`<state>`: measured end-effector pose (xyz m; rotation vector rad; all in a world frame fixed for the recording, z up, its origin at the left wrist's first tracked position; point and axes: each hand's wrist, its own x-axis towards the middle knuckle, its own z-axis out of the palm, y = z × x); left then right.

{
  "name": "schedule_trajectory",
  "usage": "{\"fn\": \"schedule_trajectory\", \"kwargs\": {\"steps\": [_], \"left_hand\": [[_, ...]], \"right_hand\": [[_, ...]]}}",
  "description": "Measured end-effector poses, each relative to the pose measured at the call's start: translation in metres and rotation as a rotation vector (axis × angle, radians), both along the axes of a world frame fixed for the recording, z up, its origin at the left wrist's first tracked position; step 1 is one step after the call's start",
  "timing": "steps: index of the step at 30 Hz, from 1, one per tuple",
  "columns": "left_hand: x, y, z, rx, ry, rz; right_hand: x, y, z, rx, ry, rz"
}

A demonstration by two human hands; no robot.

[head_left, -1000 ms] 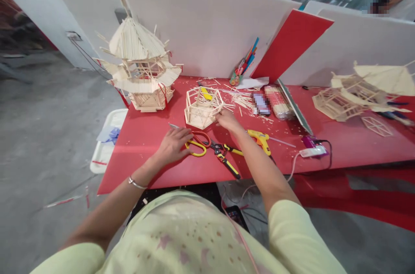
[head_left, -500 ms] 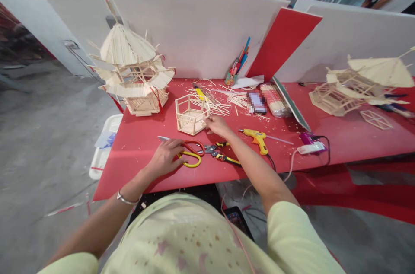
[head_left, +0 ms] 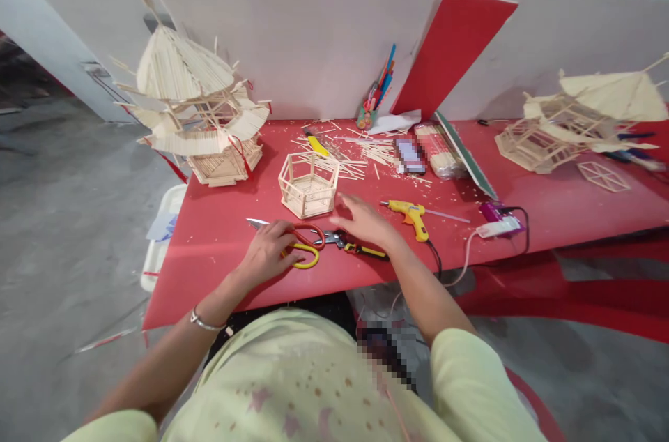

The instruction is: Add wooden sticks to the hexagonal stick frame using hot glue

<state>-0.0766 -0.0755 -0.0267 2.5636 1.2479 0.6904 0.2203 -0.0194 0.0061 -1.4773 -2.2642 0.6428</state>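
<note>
My left hand (head_left: 268,247) lies over the scissors (head_left: 308,258) near the front of the table, its fingers curled about them where the red and yellow handles begin. The blade tip points left. My right hand (head_left: 362,219) is open above the table, fingers apart and holding nothing. Just left of its fingertips stands a small hexagonal stick frame (head_left: 308,189) with posts and a top rim. Cutting pliers (head_left: 360,249) with black and yellow handles lie partly under my right hand, beside the scissors.
A stick pagoda model (head_left: 196,107) stands at the left, another model (head_left: 569,121) at the right. Loose sticks (head_left: 350,166), a yellow cutter (head_left: 317,145), a phone (head_left: 410,155) and a pen holder (head_left: 367,114) sit behind. A yellow glue gun (head_left: 412,214) and its cable are at right.
My right hand has let go of the hexagonal frame's right side and drawn back toward me over the pliers. My left hand stays on the scissors. The view has shifted slightly.
</note>
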Motion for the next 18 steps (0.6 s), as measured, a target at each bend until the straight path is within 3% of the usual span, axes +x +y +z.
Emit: {"fn": "schedule_trajectory", "kwargs": {"steps": [3, 6, 14, 18], "left_hand": [[-0.007, -0.003, -0.004, 0.025, 0.039, 0.052], [-0.016, -0.003, -0.007, 0.021, 0.068, 0.057], [-0.032, -0.007, -0.007, -0.004, 0.074, 0.004], [-0.041, -0.015, -0.015, -0.007, 0.024, -0.007]], "right_hand": [[0.025, -0.038, 0.002, -0.036, -0.276, 0.057], [0.038, -0.063, -0.004, -0.015, -0.402, 0.031], [0.021, -0.096, -0.01, 0.014, -0.458, -0.13], [0.027, -0.11, -0.009, -0.084, -0.256, -0.217]]}}
